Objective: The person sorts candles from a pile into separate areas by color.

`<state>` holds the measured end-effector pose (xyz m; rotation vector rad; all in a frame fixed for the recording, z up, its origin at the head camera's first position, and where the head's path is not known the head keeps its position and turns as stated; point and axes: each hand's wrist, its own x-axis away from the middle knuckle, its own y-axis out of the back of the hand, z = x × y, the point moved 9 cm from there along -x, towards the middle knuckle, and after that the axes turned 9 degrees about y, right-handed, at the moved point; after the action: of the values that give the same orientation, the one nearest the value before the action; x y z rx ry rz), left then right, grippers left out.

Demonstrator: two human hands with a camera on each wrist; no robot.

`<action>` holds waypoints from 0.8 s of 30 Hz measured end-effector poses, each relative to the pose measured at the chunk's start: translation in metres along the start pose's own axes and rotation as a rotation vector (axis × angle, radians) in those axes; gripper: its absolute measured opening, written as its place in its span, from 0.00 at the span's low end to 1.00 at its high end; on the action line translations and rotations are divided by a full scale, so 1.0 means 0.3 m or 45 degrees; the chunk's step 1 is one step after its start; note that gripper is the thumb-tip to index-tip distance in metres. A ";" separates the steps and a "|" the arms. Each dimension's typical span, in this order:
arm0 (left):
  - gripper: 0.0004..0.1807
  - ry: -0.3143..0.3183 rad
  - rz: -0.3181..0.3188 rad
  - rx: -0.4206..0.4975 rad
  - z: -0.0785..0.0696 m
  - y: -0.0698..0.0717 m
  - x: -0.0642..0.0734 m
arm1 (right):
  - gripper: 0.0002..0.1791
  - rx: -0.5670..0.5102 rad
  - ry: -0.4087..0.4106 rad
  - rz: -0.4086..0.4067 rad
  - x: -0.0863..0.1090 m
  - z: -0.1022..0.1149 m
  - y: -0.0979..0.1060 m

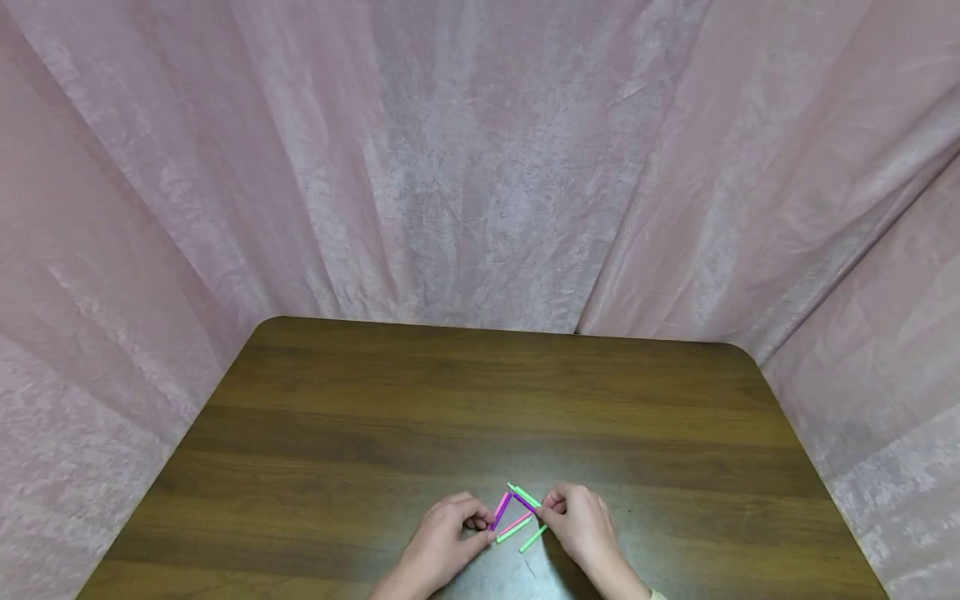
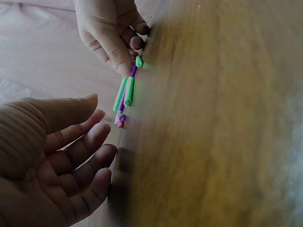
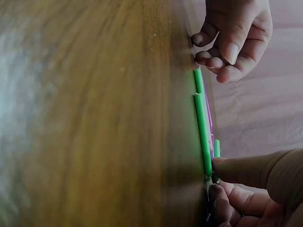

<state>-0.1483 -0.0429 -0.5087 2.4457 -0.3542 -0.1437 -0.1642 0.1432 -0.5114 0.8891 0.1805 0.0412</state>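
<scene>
Several short thin coloured sticks lie in a small angular figure near the table's front edge. A purple stick [image 1: 523,502] runs down to my right hand [image 1: 585,525], whose thumb and fingertips pinch its end. Along its far side is a green stick [image 1: 528,495]. My left hand [image 1: 445,537] hovers at the opposite side, fingers loosely bent, with its tips beside another purple stick [image 1: 500,514] and a pink stick [image 1: 501,503]. In the left wrist view, a gap shows between its thumb and fingers. Nearer the front are a green stick [image 1: 513,531] and a separate slanting green stick [image 1: 532,540].
The brown wood-grain table [image 1: 360,433] has rounded far corners. Pink velvety curtains [image 1: 480,167] hang behind it and along both sides. Another pink stick [image 1: 517,522] lies against the front green one.
</scene>
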 end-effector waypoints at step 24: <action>0.09 -0.097 -0.025 -0.155 -0.034 -0.014 0.004 | 0.07 -0.313 -0.051 0.013 -0.061 -0.043 0.038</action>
<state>-0.1444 -0.0340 -0.5033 2.3284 -0.3449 -0.2598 -0.1839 0.1582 -0.5079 0.6449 0.1300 0.0539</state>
